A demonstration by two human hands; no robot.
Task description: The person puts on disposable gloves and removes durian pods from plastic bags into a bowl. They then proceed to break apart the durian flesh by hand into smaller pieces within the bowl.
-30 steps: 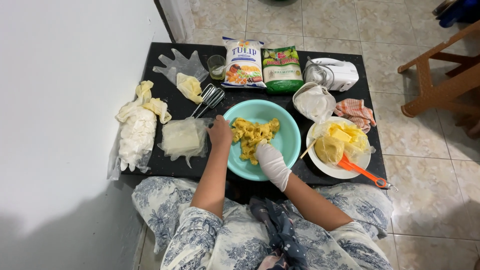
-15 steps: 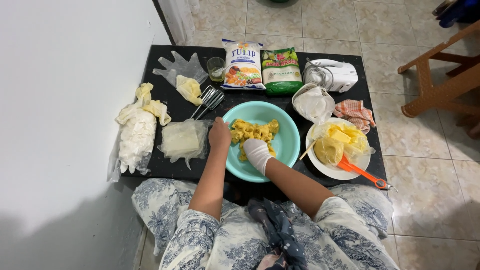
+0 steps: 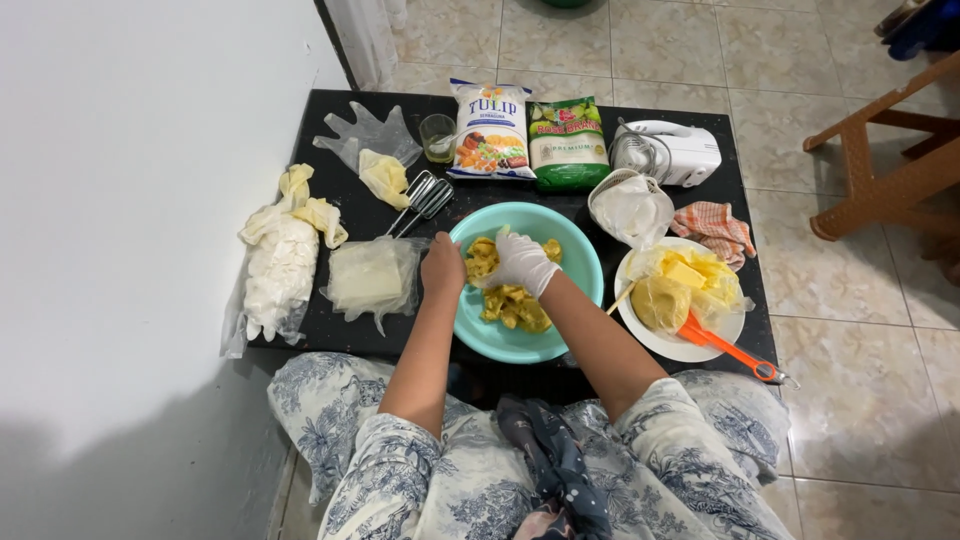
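A black mat (image 3: 700, 120) on the tiled floor carries everything, the person sitting at its near edge. Largest on it is the teal bowl (image 3: 580, 262) at the near middle, holding yellow fruit pieces (image 3: 512, 305) heaped loosely on its floor. The left hand (image 3: 442, 268), bare, rests on the bowl's left rim and seems to steady it; whether the fingers clasp the rim or only press on it I cannot tell. The right hand (image 3: 522, 262), in a thin white glove, is down inside the bowl with its fingers curled narrow into the pieces, apparently squeezing some of them. Most pieces are distinct chunks, so by the look of it the mashing is at an early stage and much remains whole. Right of the bowl a white plate (image 3: 668, 345) holds yellow lumps with an orange-handled tool (image 3: 730, 348) lying across its near edge. At the far side stand two printed bags (image 3: 490, 130), a white hand mixer (image 3: 672, 152) and a small glass (image 3: 437, 136). To the left lie a clear bag of pale block (image 3: 368, 278), metal beaters (image 3: 422, 200) and a spare clear glove (image 3: 368, 132).
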